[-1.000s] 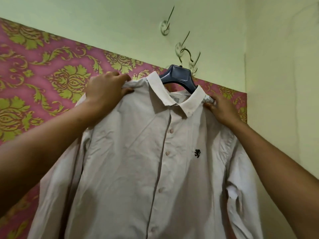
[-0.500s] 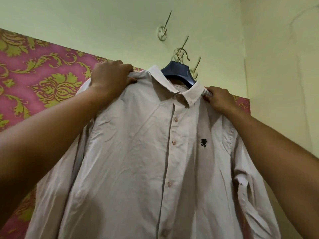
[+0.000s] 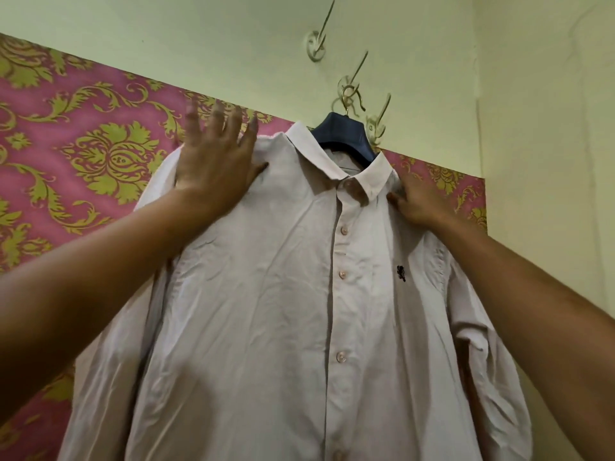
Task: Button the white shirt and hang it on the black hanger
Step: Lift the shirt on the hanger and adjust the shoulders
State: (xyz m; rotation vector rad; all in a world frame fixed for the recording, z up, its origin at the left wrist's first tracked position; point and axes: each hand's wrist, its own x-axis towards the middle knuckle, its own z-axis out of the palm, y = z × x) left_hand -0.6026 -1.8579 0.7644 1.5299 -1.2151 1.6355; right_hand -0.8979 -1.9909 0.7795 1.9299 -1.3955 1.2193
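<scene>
Shirt [image 3: 266, 294]: plain white, pale pink buttons [image 3: 342, 230], small black emblem [image 3: 401, 273] below the right hand [image 3: 417, 202]. Hanger [image 3: 346, 134]: dark blue-black, above the hands. Wallpaper [image 3: 83, 144] beside the left hand [image 3: 216, 164]: pink with yellow-green floral scrolls; wall [image 3: 199, 34] above: pale green.

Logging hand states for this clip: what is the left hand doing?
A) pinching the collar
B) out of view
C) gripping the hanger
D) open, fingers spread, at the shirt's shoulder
D: the left hand has straight, spread fingers at the shoulder of the shirt and holds nothing.
</scene>
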